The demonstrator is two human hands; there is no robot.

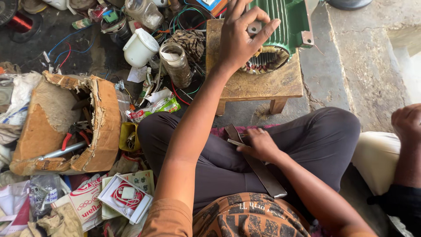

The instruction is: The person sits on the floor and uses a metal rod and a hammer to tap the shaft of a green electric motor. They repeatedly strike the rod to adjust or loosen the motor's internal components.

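My left hand (240, 37) reaches forward and grips the rim of a green electric motor housing (291, 19) with copper windings showing at its open end (265, 61). The motor lies on a small wooden stool (258, 83). My right hand (258, 144) rests on my lap, holding a long flat grey metal strip (263, 173) that runs diagonally across my crossed legs in dark trousers.
A torn cardboard box (66, 127) with red-handled pliers sits at the left. A white cup (140, 47), a glass jar (175, 63), wires and packets litter the floor. Another person's hand (408, 123) shows at the right edge.
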